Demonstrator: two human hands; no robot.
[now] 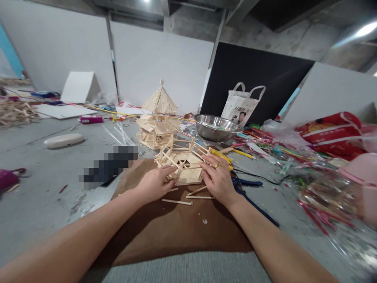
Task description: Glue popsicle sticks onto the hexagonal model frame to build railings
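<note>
Bracketing a low stick frame (pixel 191 179) from its two near sides, the left hand (pixel 157 182) and the right hand (pixel 218 179) have curved fingers laid against its edges; whether either pair of fingertips pinches a stick, I cannot tell. A gold-coloured ring (pixel 217 165) shows on the right hand.

The frame sits at the far end of a brown sheet (pixel 176 228). Pale and many-sided, it has a slatted floor around a dark central opening, with thin rails and short posts standing along its rim, some tilted. Loose sticks (pixel 177 202) lie just in front of it.

Beneath the sheet spreads a scuffed grey tabletop (pixel 44 212), littered with scraps. Blue-handled pliers (pixel 250 182) lie beside the right hand. Just behind the frame stands a pavilion model (pixel 160 102) with a pointed, ribbed roof; a steel bowl (pixel 218 129) is to its right.

White panels (pixel 159 67) and a slanting black board (pixel 256 70) close off the back, under a dim concrete ceiling (pixel 191 23) with bright lamps.
</note>
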